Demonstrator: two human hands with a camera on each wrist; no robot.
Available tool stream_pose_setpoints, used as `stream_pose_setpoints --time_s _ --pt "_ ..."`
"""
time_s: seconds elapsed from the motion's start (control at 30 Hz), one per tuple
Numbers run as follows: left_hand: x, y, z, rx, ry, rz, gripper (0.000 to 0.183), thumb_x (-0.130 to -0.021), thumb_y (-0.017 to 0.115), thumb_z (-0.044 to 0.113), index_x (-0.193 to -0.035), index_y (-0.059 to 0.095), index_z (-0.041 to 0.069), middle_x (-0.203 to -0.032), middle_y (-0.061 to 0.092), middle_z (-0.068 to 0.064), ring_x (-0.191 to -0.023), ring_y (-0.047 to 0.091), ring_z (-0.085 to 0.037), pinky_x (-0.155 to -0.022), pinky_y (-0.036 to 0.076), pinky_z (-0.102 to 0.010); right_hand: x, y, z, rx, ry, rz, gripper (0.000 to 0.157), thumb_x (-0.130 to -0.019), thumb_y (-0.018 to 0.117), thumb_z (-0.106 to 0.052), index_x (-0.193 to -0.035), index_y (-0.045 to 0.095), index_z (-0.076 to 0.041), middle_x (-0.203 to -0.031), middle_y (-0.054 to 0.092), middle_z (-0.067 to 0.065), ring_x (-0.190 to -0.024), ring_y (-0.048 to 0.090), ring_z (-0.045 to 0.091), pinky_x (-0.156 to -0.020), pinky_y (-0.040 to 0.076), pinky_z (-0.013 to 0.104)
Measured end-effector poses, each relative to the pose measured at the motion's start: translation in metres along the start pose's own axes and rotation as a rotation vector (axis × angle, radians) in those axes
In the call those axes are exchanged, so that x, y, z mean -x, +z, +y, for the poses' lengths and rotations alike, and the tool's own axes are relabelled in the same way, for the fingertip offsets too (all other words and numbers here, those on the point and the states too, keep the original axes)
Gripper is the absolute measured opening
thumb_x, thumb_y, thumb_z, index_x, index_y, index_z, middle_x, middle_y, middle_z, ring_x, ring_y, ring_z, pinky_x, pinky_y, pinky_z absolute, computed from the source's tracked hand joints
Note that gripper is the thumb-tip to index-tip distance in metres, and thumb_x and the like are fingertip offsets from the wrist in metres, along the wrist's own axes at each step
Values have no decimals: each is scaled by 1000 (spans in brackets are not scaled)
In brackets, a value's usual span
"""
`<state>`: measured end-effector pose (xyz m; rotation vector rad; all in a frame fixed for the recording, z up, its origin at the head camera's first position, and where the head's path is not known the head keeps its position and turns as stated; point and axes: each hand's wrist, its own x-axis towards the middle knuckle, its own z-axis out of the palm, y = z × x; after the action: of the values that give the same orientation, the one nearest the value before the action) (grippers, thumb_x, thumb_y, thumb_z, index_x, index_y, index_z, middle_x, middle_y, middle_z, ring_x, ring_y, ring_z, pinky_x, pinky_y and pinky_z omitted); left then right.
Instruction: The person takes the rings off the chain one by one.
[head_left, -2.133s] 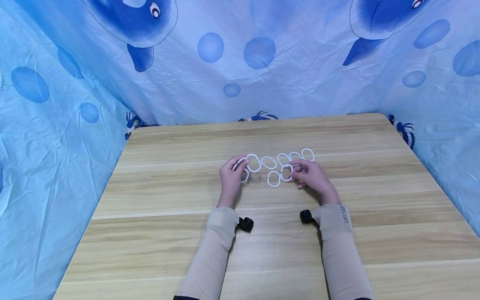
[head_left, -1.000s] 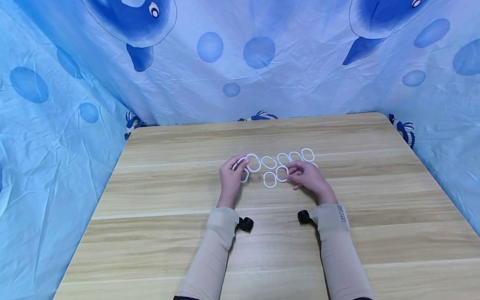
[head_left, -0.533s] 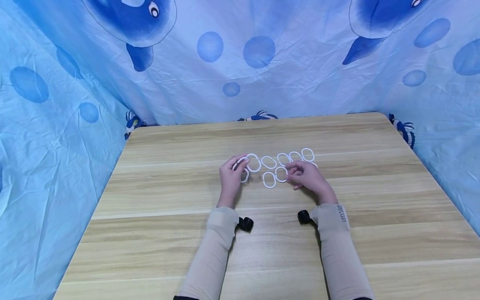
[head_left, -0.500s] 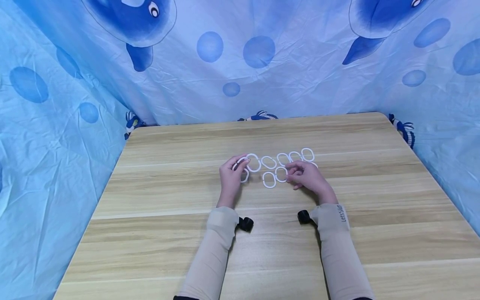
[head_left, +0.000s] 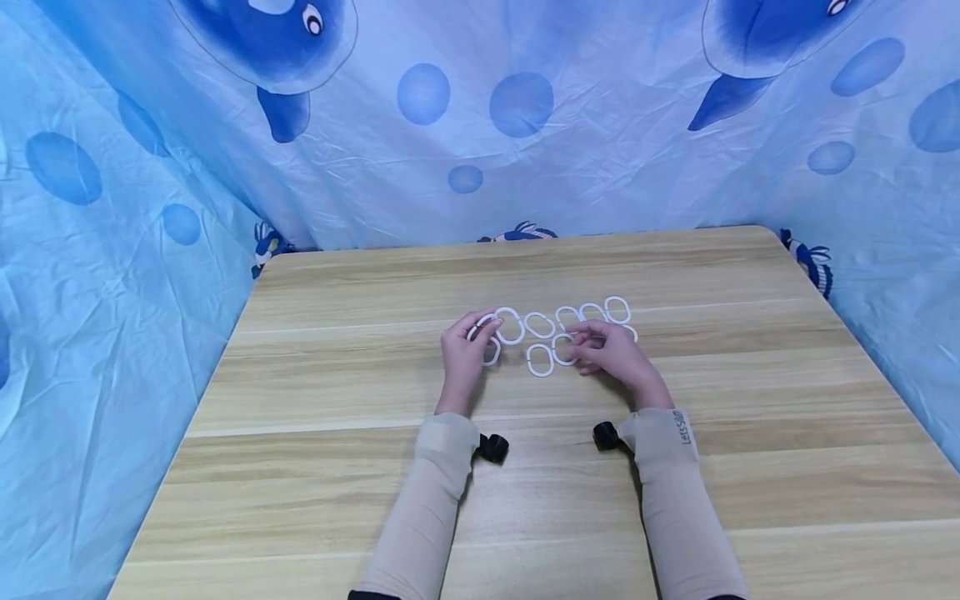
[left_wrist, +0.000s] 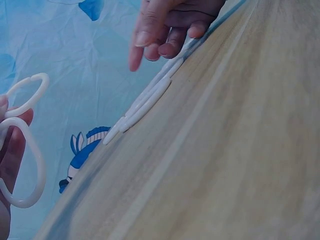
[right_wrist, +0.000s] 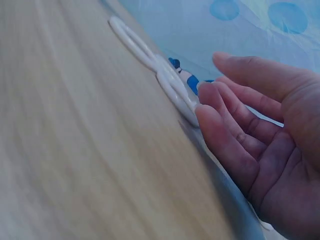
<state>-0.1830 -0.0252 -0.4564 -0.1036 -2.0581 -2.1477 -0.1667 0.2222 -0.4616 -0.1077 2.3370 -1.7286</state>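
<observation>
My left hand (head_left: 463, 354) pinches white C-shaped plastic rings above the table, between thumb and fingers. One held ring (left_wrist: 42, 172) hangs at the lower left of the left wrist view, with another ring (left_wrist: 44, 92) above it; the fingers hide parts of both. On the table before my right hand (head_left: 618, 354) lie two joined rings of the same kind, the left one (head_left: 529, 360) whole in view, the right one (head_left: 553, 350) partly behind my fingertips. In the right wrist view my right fingers (right_wrist: 215, 125) are apart and loosely bent, right by the rings, with nothing between them.
Several more white rings lie in a row behind my hands, among them a ring (head_left: 551, 326) in the middle and a ring (head_left: 628, 310) at the right end. Another ring (head_left: 636, 335) shows behind my right hand. A blue sea-patterned curtain (head_left: 360, 183) surrounds the wooden table (head_left: 337, 492).
My right hand has moved left and set down the joined pair of rings it was holding, letting go of it. My left hand has stayed in place with its rings.
</observation>
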Motion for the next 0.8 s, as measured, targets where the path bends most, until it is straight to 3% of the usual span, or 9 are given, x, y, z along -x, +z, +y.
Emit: stream_pose_setpoints --time_s 0.37,0.57,0.8 --pt "-1 2 -1 -21 39 -14 22 -85 72 7 -106 71 -2 -97 71 -22 -68 64 -3 -64 57 -16 -3 12 -5 -44 -38 -33 39 -90 65 -5 -128 57 2 -100 62 11 -78 66 9 -68 63 33" --pt "-1 3 -1 -8 22 -23 23 -85 72 7 -107 70 -1 -98 71 -21 -70 65 -3 -67 58 -16 -3 20 -10 -40 -35 -55 39 -91 67 -11 -127 59 0 -101 61 10 -83 65 11 -70 63 35" --pt "0 3 -2 -1 11 -27 25 -85 72 7 -108 70 0 -99 71 -19 -79 68 -13 -72 58 -16 -5 34 -17 -28 -57 -93 35 -91 66 -10 -124 61 1 -103 63 17 -82 63 13 -68 63 35"
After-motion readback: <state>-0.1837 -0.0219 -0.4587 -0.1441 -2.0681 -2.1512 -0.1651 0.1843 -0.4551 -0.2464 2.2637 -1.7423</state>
